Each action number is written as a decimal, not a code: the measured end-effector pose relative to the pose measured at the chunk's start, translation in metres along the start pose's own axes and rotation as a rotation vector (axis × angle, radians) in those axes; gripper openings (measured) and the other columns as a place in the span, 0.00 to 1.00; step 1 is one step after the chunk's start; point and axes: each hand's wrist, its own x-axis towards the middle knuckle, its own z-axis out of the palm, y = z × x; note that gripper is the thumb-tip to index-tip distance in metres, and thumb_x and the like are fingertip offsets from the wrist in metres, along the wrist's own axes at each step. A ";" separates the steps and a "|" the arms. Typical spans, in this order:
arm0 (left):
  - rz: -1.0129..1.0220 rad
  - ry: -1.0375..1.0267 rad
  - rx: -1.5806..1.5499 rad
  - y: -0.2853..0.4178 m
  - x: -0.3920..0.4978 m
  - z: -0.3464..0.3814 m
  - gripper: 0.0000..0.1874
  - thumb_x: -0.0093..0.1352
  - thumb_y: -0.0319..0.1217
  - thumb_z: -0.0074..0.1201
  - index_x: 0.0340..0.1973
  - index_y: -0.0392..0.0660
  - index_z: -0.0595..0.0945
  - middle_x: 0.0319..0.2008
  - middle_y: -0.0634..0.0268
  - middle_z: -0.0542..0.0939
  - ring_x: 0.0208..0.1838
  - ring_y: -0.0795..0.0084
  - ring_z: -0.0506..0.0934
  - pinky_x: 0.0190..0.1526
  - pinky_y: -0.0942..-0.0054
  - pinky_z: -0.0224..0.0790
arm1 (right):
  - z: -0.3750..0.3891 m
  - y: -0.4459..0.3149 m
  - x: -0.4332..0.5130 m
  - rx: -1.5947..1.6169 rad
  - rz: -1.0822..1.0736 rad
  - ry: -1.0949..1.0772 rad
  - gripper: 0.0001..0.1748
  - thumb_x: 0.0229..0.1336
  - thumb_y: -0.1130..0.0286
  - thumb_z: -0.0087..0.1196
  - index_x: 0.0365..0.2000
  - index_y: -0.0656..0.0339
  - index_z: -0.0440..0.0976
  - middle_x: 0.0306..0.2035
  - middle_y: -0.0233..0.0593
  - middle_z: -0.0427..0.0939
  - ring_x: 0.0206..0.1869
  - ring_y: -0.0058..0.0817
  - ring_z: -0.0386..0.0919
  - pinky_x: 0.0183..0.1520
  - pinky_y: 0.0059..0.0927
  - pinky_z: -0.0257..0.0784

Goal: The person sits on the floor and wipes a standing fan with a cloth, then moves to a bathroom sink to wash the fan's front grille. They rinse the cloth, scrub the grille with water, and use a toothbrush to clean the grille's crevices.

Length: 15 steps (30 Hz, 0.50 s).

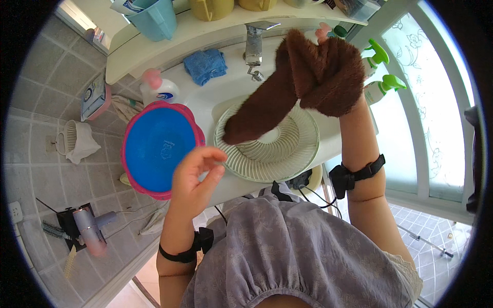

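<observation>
A brown plush cloth (323, 77) hangs bunched over my right hand (358, 106), which is mostly hidden by it. One long fold of the cloth droops down to the left, above a pale green ribbed fan grille (265, 161). The round grille sits in the white washbasin (210, 96), its ribs swirling around a plain disc. My left hand (198, 181) is empty, thumb and fingers curved and apart, in front of the grille's left edge. Beside it is a round blue basin (160, 148) with a pink rim.
Behind the grille stands a chrome faucet (254, 48), with a folded blue cloth (206, 66) to its left. A pump bottle (158, 88) is behind the blue basin. Green-topped spray bottles (379, 86) line the right side. A shelf (208, 34) with cups overhangs the back.
</observation>
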 end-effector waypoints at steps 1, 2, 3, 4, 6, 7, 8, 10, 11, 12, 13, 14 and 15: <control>-0.162 -0.034 0.049 -0.017 0.001 0.004 0.13 0.64 0.26 0.53 0.42 0.35 0.73 0.36 0.61 0.78 0.37 0.71 0.77 0.39 0.73 0.69 | 0.016 0.004 -0.013 0.061 -0.014 -0.169 0.22 0.46 0.71 0.48 0.45 0.63 0.71 0.33 0.41 0.73 0.41 0.32 0.71 0.46 0.30 0.66; -0.230 -0.040 0.211 -0.035 0.001 0.009 0.14 0.64 0.28 0.53 0.43 0.35 0.73 0.34 0.59 0.79 0.36 0.69 0.78 0.38 0.71 0.69 | 0.032 0.008 -0.028 0.164 0.022 -0.504 0.23 0.46 0.74 0.46 0.47 0.64 0.70 0.34 0.43 0.74 0.43 0.34 0.72 0.48 0.29 0.66; -0.328 -0.045 0.381 -0.052 -0.002 0.014 0.15 0.65 0.30 0.53 0.44 0.35 0.73 0.33 0.58 0.79 0.34 0.68 0.78 0.37 0.70 0.69 | 0.058 0.000 -0.040 0.525 0.249 -0.675 0.25 0.45 0.73 0.46 0.49 0.64 0.69 0.37 0.45 0.74 0.46 0.36 0.71 0.51 0.30 0.65; -0.458 -0.055 0.542 -0.070 -0.003 0.019 0.16 0.66 0.33 0.52 0.44 0.35 0.72 0.31 0.57 0.79 0.33 0.66 0.78 0.36 0.69 0.70 | 0.081 -0.007 -0.055 0.975 0.654 -0.723 0.27 0.45 0.71 0.47 0.51 0.63 0.68 0.41 0.47 0.74 0.49 0.38 0.71 0.53 0.32 0.64; -0.586 0.004 0.708 -0.105 0.001 0.023 0.18 0.66 0.33 0.51 0.46 0.35 0.71 0.34 0.56 0.79 0.38 0.68 0.78 0.37 0.68 0.70 | 0.123 -0.033 -0.089 1.534 1.115 -0.569 0.30 0.46 0.63 0.50 0.53 0.61 0.66 0.47 0.52 0.73 0.55 0.43 0.68 0.59 0.38 0.59; -0.671 0.027 0.787 -0.120 0.002 0.024 0.18 0.67 0.33 0.51 0.47 0.35 0.70 0.36 0.56 0.79 0.41 0.68 0.77 0.37 0.68 0.71 | 0.141 -0.047 -0.106 1.338 1.052 -0.655 0.31 0.48 0.61 0.51 0.54 0.60 0.65 0.49 0.54 0.72 0.58 0.45 0.65 0.62 0.42 0.56; -0.698 0.052 0.640 -0.135 0.005 0.026 0.19 0.66 0.33 0.51 0.49 0.35 0.69 0.37 0.55 0.79 0.42 0.67 0.77 0.38 0.67 0.71 | 0.156 -0.061 -0.122 1.119 0.825 -0.808 0.32 0.47 0.60 0.52 0.54 0.59 0.65 0.49 0.54 0.72 0.58 0.45 0.66 0.62 0.41 0.57; -0.725 0.125 0.337 -0.159 0.011 0.033 0.22 0.66 0.32 0.51 0.52 0.36 0.67 0.40 0.54 0.78 0.44 0.64 0.77 0.38 0.65 0.72 | 0.177 -0.082 -0.133 0.743 0.520 -1.027 0.32 0.47 0.59 0.53 0.54 0.58 0.66 0.49 0.52 0.73 0.57 0.44 0.67 0.61 0.39 0.59; -0.718 0.202 0.085 -0.169 0.014 0.039 0.22 0.66 0.31 0.51 0.53 0.36 0.66 0.42 0.53 0.77 0.44 0.63 0.77 0.39 0.64 0.73 | 0.182 -0.089 -0.131 0.639 0.428 -0.989 0.31 0.46 0.59 0.54 0.53 0.57 0.67 0.49 0.52 0.73 0.56 0.44 0.68 0.60 0.38 0.61; -0.688 0.296 -0.172 -0.177 0.017 0.047 0.22 0.65 0.29 0.50 0.53 0.36 0.66 0.43 0.53 0.76 0.45 0.62 0.77 0.40 0.63 0.73 | 0.185 -0.095 -0.124 0.640 0.356 -1.052 0.31 0.46 0.58 0.55 0.52 0.57 0.68 0.49 0.51 0.73 0.55 0.43 0.69 0.58 0.37 0.63; -0.708 0.390 -0.452 -0.183 0.020 0.053 0.22 0.65 0.27 0.50 0.54 0.36 0.66 0.45 0.52 0.75 0.46 0.61 0.76 0.41 0.62 0.74 | 0.180 -0.101 -0.118 0.635 0.271 -1.157 0.30 0.45 0.58 0.56 0.50 0.57 0.70 0.48 0.49 0.74 0.53 0.43 0.71 0.56 0.37 0.66; -0.705 0.500 -0.444 -0.188 0.023 0.058 0.23 0.64 0.26 0.49 0.55 0.37 0.65 0.46 0.51 0.75 0.46 0.60 0.76 0.42 0.62 0.74 | 0.179 -0.105 -0.105 0.850 0.260 -1.271 0.28 0.42 0.57 0.58 0.45 0.59 0.73 0.46 0.49 0.75 0.49 0.42 0.74 0.50 0.39 0.71; -0.765 0.610 -0.458 -0.192 0.026 0.063 0.24 0.64 0.24 0.48 0.55 0.37 0.64 0.48 0.51 0.74 0.47 0.60 0.76 0.43 0.61 0.74 | 0.168 -0.114 -0.099 0.924 0.242 -1.254 0.26 0.41 0.58 0.58 0.42 0.60 0.74 0.45 0.50 0.75 0.47 0.42 0.75 0.48 0.40 0.72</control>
